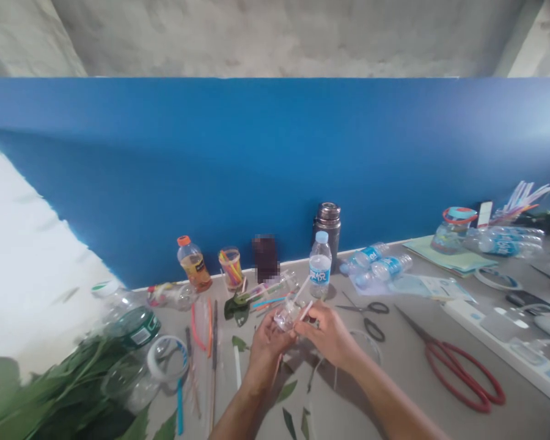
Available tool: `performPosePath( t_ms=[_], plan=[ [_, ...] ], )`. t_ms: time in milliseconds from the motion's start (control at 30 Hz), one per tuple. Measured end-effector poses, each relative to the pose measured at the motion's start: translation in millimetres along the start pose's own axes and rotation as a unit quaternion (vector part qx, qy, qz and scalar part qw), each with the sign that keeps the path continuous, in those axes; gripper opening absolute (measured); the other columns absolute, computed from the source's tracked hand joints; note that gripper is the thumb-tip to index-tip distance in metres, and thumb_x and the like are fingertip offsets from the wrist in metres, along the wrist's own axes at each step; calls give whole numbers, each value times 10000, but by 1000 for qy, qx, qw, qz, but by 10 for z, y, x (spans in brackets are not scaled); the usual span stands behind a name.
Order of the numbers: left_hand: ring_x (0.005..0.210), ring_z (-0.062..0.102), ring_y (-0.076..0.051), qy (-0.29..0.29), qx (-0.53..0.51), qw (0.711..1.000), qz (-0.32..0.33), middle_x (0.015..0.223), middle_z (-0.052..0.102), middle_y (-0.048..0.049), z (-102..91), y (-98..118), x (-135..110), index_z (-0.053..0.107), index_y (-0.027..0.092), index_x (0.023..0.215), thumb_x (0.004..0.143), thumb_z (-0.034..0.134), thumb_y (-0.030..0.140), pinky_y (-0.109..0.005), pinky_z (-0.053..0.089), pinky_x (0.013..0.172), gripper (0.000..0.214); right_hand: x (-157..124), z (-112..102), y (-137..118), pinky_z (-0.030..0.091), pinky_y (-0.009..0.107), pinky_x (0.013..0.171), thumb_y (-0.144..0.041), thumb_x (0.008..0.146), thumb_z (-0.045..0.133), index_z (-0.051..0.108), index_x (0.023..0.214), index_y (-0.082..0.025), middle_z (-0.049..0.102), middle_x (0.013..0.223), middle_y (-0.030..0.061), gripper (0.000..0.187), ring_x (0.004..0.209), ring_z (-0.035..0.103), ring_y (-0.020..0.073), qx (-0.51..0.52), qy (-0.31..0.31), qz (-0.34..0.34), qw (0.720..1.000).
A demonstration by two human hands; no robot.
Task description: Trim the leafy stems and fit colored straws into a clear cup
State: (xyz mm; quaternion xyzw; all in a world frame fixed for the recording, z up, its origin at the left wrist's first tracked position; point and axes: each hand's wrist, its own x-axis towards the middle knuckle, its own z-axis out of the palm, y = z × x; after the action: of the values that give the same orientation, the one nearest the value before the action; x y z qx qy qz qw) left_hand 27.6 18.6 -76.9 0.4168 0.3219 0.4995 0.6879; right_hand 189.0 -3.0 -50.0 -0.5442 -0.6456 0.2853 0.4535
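Note:
My left hand [268,339] is closed around a small clear plastic piece [283,318], which looks like part of a bottle. A thin white straw [301,291] slants up from it. My right hand [325,333] pinches a second short white straw [306,310] right beside the plastic piece; whether the two touch I cannot tell. Just behind my hands stands an upright water bottle [319,269] with a blue label. Cut leaves [286,391] lie on the table below my wrists. My fingers hide the lower part of the plastic piece.
Red-handled scissors [462,373] and black scissors [373,315] lie to the right, near a white power strip [499,342]. Behind are a dark thermos [329,220], an orange-capped bottle [193,266] and a cup of straws [231,269]. Leafy branches [59,391] and white tape [167,360] occupy the left.

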Motion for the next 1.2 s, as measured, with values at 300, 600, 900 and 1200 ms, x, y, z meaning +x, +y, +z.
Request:
performPosePath(
  t_ms=[300, 600, 900, 1200],
  plan=[
    [961, 715, -239, -2, 7, 1000, 11, 1105, 770, -98, -6, -32, 14, 718, 211, 1184, 641, 926, 293, -324, 535, 796, 587, 10, 12, 25, 454, 305, 786, -237, 844, 654, 756, 730, -202, 723, 834, 47, 158, 840, 642, 218, -18, 15, -5, 1000],
    [1051, 697, -240, 3, -22, 999, 25, 1167, 743, -95, -9, -10, 54, 686, 217, 1158, 662, 913, 332, -313, 529, 825, 558, -4, -5, -43, 433, 276, 684, -408, 904, 606, 733, 973, -194, 723, 915, 42, 258, 757, 583, 175, 17, 77, -45, 996],
    [978, 689, -215, 15, 1, 1000, 27, 1096, 750, -76, 43, -16, 16, 699, 214, 1091, 650, 917, 303, -311, 521, 812, 499, 30, 3, -23, 426, 280, 701, -304, 819, 670, 722, 764, -204, 683, 799, 20, 125, 750, 579, 174, 37, 80, -46, 995],
    [979, 685, -218, 5, -5, 1000, 10, 1120, 751, -92, 58, -28, -5, 713, 217, 1099, 608, 954, 335, -298, 525, 800, 559, 34, -8, -25, 448, 281, 693, -299, 804, 665, 688, 683, -193, 681, 758, 20, 162, 725, 592, 171, 81, 72, -19, 994]
  ],
)
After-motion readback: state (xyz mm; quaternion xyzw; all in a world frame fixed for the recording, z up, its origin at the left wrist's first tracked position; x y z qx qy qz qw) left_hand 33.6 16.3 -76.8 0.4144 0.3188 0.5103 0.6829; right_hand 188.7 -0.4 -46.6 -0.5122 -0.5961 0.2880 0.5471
